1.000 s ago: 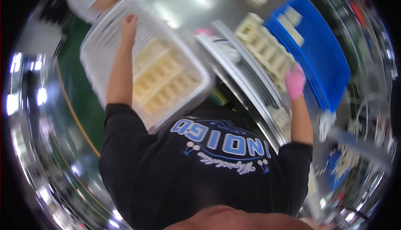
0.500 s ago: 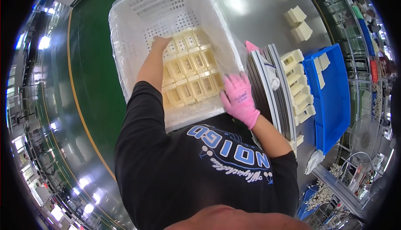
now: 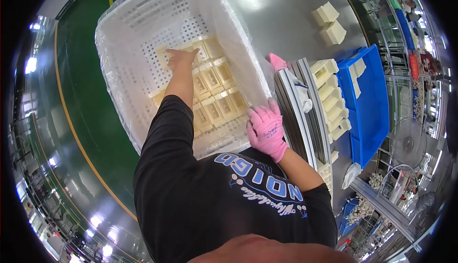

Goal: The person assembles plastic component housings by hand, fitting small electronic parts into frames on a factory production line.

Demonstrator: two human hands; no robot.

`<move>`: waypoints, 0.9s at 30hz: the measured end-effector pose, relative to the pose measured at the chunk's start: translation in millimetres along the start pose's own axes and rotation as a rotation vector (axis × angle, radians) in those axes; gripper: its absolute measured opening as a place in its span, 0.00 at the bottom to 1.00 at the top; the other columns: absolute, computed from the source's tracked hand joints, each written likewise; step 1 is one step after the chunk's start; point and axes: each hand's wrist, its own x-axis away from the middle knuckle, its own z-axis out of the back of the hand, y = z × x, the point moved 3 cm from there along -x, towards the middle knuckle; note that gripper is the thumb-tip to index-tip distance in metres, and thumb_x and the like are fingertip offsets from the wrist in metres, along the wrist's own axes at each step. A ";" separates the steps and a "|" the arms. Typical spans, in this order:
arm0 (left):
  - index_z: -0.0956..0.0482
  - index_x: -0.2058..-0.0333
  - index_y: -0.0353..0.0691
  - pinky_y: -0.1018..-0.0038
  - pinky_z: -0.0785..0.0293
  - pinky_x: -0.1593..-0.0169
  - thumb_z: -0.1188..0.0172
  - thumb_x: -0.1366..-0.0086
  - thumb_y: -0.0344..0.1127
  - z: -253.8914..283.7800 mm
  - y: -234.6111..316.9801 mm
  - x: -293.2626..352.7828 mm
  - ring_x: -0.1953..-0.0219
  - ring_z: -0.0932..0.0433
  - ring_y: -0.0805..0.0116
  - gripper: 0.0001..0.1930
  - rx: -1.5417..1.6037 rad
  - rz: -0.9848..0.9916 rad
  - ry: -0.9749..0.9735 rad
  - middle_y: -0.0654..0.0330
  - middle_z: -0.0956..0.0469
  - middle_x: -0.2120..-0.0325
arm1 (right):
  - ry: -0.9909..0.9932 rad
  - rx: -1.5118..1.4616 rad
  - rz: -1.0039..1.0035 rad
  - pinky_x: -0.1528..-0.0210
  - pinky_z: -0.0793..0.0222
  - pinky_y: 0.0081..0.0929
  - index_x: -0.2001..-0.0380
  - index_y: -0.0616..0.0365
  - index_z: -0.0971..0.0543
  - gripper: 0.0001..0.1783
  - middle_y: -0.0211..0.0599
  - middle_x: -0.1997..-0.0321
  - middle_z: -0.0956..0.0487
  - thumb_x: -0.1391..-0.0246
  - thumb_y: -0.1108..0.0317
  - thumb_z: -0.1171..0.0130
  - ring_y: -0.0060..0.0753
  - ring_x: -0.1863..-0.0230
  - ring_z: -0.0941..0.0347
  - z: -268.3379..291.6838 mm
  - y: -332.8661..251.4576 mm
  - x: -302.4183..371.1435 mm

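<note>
Fingers of the bare left hand (image 3: 182,60) are standing apart inside the white crate (image 3: 113,62), thumb pointing right and the others pointing left; I am seeing an open hand, though I am not able to tell whether the tips are touching anything beneath. Filled rows of cream frame parts (image 3: 213,78) are lying right of these fingers and nearer the body, and the end of the farthest row is sitting just beside the thumb. Another pale piece (image 3: 161,58) seems to be lying just left of the fingertips.

What I am weighing is the angle: each frame's long axis is running away from the body with a slight lean left, so the spread from thumb to fingers is lying roughly across it. For that far row, the left hand is being the nearer one.

Pink-gloved fingers of the right hand (image 3: 267,130) are resting on the crate's near right edge, close to the nearest row; I am not able to tell whether they are gripping the plastic liner (image 3: 230,22). Right of this glove, beyond metal rails (image 3: 296,115), more cream parts (image 3: 332,101) are standing in a line on the surface (image 3: 296,24), beside a blue tray (image 3: 373,120).
</note>
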 end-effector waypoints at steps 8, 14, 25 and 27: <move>0.76 0.43 0.40 0.48 0.47 0.49 0.35 0.63 0.57 -6.1 -4.1 -3.9 0.41 0.57 0.46 0.63 0.042 -0.065 0.100 0.37 0.57 0.44 | -0.001 -0.020 -0.001 0.44 0.52 0.47 0.65 0.60 0.30 0.17 0.41 0.65 0.29 0.65 0.70 0.47 0.40 0.60 0.33 -2.8 1.9 -0.9; 0.76 0.43 0.42 0.50 0.45 0.50 0.36 0.62 0.57 0.4 0.6 -8.1 0.42 0.54 0.46 0.62 -0.049 -0.111 0.040 0.34 0.59 0.46 | 0.006 -0.020 -0.008 0.44 0.52 0.47 0.65 0.59 0.30 0.17 0.40 0.65 0.29 0.65 0.70 0.47 0.40 0.60 0.33 -3.1 2.4 2.8; 0.43 0.48 0.37 0.65 0.28 0.66 0.40 0.54 0.54 41.2 -22.3 -107.0 0.62 0.29 0.65 0.39 1.043 -0.327 -0.731 0.58 0.31 0.59 | -0.039 -0.088 0.011 0.45 0.51 0.46 0.69 0.58 0.30 0.14 0.40 0.69 0.30 0.64 0.67 0.48 0.40 0.62 0.33 1.3 0.0 1.7; 0.35 0.53 0.41 0.65 0.29 0.64 0.43 0.49 0.50 76.1 12.4 -26.2 0.62 0.29 0.68 0.27 1.189 -0.360 -0.806 0.62 0.29 0.63 | -0.001 -0.052 -0.047 0.45 0.50 0.46 0.70 0.58 0.30 0.13 0.39 0.71 0.31 0.63 0.66 0.48 0.39 0.63 0.33 -2.8 9.7 4.7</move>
